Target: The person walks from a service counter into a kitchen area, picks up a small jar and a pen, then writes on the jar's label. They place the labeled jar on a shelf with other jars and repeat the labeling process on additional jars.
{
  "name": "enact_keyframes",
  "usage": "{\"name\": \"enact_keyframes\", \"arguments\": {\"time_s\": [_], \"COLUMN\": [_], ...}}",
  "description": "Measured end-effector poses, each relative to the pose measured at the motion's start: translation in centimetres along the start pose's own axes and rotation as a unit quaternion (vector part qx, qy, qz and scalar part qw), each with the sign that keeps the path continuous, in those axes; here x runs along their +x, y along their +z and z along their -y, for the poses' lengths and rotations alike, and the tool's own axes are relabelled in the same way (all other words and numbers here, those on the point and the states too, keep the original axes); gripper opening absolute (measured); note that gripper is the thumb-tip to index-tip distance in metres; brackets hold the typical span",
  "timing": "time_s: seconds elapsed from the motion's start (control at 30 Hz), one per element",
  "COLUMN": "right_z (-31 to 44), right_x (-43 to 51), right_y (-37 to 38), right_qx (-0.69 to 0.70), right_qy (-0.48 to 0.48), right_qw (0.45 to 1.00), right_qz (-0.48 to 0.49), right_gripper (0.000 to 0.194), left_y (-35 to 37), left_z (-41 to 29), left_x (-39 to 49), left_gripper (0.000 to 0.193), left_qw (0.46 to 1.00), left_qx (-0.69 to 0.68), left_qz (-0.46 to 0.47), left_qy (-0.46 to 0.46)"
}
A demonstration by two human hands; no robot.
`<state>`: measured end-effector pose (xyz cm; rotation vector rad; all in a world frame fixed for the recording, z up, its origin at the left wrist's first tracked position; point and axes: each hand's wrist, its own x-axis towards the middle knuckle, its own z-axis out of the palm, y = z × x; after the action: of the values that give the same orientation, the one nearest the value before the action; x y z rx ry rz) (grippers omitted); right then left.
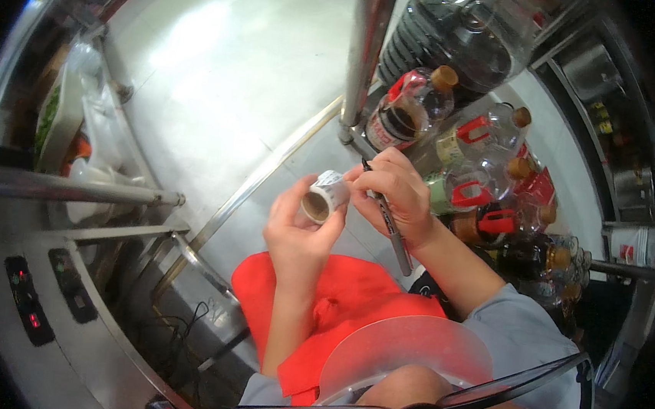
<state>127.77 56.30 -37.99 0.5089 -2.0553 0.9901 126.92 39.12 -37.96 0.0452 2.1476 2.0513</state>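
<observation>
Near the middle of the view, my left hand [303, 225] holds a small roll of white labels [336, 193] between thumb and fingers, its brown cardboard core facing me. A printed label stands up at the roll's top edge. My right hand [397, 195] is at the roll's right side, its fingertips at the label. A black-and-grey marker pen [390, 227] is tucked in the fingers of that same hand, slanting down to the right. Both hands are above a red apron [355, 287] that I wear.
Several plastic bottles of dark liquid, one a red-labelled bottle [394, 123], stand at the right beside a metal post [365, 52]. At the left are a metal rail [86, 190], plastic bags [100, 123] and a steel counter with control panels [28, 299]. Cables [188, 326] hang below.
</observation>
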Motion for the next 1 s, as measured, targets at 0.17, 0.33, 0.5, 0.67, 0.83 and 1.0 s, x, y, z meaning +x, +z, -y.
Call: {"name": "enact_keyframes", "arguments": {"time_s": [0.17, 0.33, 0.5, 0.67, 0.83, 1.0], "right_z": [-0.2, -1.3, -4.2, -7.0, -8.1, -8.5], "right_x": [0.0, -0.2, -0.3, -0.5, -0.6, -0.5], "right_y": [-0.7, -2.7, -7.2, -8.4, -6.4, -5.1], "right_qx": [-0.016, -0.063, -0.3, -0.378, -0.371, -0.354], "right_qy": [0.052, 0.074, 0.073, 0.04, 0.023, 0.03], "right_qw": [0.998, 0.991, 0.937, 0.917, 0.921, 0.929], "right_qz": [-0.025, -0.088, -0.166, -0.125, -0.116, -0.103], "right_gripper": [0.036, 0.034, 0.029, 0.03, 0.029, 0.031], "left_y": [-0.2, -0.8, -0.7, -0.1, 0.2, 0.0], "left_z": [0.8, 1.0, 1.1, 1.5, 1.6, 1.5], "left_x": [0.1, 0.2, -0.1, 0.2, 0.0, -0.1], "left_gripper": [0.049, 0.048, 0.047, 0.048, 0.05, 0.048], "left_qw": [0.999, 0.998, 0.998, 0.998, 0.995, 0.997], "left_qx": [0.032, 0.048, 0.049, 0.051, 0.079, 0.043], "left_qz": [0.039, 0.013, 0.027, 0.04, 0.066, 0.051], "left_qy": [0.017, -0.032, -0.018, -0.018, -0.013, -0.024]}}
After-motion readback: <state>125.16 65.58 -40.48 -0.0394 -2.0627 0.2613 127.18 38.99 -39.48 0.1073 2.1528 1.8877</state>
